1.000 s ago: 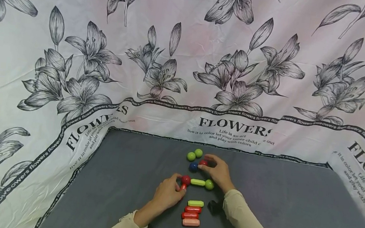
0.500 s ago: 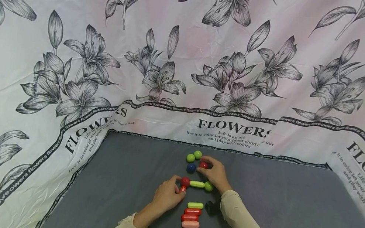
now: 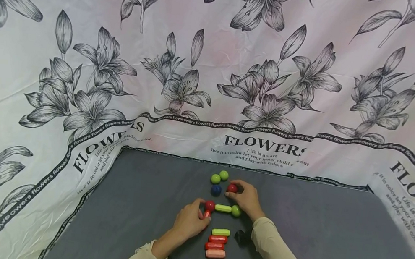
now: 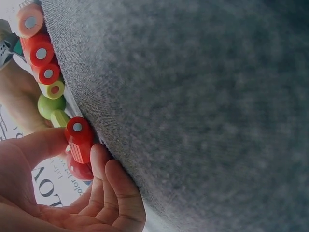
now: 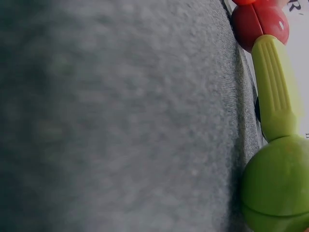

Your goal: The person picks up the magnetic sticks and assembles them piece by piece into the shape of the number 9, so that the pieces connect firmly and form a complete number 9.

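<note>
My left hand pinches a short red stick between thumb and fingers. That stick meets a red ball, from which a yellow-green stick runs right to a green ball. In the left wrist view, a pale round magnet-like disc shows on the red stick's end. Farther back, my right hand holds a second red ball between thumb and fingers, just right of a blue ball. The right wrist view shows the yellow-green stick and green ball up close, not the fingers.
Two green balls sit behind the blue ball. Nearer me lies a row of loose sticks: yellow-green, two red and pink. All rest on a dark grey cloth, with a flower-printed curtain behind.
The right hand and its red ball have shifted slightly right, and a gap now separates that ball from the blue one. The left hand has stayed in place on the red stick.
</note>
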A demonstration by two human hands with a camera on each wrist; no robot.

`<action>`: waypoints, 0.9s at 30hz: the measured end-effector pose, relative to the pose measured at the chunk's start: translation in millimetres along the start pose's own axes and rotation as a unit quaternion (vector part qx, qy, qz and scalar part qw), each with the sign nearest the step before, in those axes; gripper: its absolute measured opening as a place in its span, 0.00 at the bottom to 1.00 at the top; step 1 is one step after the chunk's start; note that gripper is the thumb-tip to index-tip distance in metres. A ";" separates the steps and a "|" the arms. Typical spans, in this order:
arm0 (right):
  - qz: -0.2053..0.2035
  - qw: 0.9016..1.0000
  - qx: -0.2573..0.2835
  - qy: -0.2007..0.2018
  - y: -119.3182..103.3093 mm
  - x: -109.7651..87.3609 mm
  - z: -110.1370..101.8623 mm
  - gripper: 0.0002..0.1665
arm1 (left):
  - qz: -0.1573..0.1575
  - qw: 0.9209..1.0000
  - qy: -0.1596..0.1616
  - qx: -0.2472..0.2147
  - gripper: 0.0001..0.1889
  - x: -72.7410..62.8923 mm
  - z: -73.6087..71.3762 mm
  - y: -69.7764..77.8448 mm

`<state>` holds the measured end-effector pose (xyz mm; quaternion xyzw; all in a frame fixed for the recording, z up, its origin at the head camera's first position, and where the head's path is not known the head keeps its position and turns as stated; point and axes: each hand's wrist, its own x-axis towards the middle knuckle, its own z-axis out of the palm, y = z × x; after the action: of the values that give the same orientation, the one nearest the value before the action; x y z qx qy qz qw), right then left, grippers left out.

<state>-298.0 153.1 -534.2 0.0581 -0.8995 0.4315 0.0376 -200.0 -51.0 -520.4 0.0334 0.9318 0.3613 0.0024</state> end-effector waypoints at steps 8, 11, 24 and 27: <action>0.003 1.000 0.013 0.006 -1.2 -9.4 -3.1 0.25 | 0.009 1.000 0.006 -0.005 0.25 0.5 -0.6 0.3; 0.011 0.999 0.032 0.006 -4.9 -16.1 -4.7 0.26 | 0.013 1.000 0.005 -0.008 0.25 0.4 -0.5 0.0; 0.009 0.996 0.091 0.003 -35.5 -55.5 -9.1 0.25 | 0.004 0.999 -0.020 -0.047 0.26 4.4 -3.6 -0.9; 0.013 0.994 0.110 -0.004 -44.2 -69.1 -11.3 0.25 | 0.003 0.998 -0.024 -0.050 0.26 5.5 -3.6 -0.8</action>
<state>-223.3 139.4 -501.1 0.0522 -0.8473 0.5281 0.0221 -205.7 -53.6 -518.1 0.0448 0.9122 0.4064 0.0255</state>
